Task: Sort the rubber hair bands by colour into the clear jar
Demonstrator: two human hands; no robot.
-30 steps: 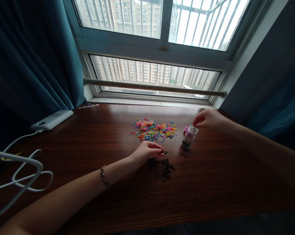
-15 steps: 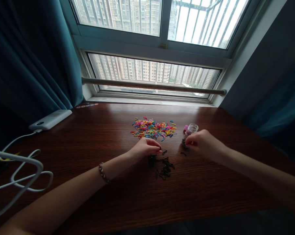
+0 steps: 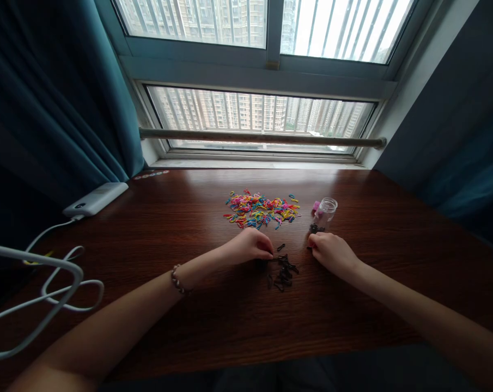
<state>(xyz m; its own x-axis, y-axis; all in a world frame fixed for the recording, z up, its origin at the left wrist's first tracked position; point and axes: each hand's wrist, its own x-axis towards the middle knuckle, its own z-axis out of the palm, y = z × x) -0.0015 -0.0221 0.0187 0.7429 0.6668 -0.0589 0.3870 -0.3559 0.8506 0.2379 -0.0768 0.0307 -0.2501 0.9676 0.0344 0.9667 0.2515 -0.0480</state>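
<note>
Black pieces (image 3: 316,228) in clear jar (image 3: 324,213) | left hand (image 3: 251,245): grip narrow, at dark pile (image 3: 285,273) | right hand (image 3: 334,253): narrow, near jar

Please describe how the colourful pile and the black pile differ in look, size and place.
The colourful pile mixes pink, yellow, blue and red; the black pile is all dark. The colourful pile spreads wider than the black pile. The colourful pile lies nearer the window, the black pile nearer the person. Both are small loose pieces.
</note>
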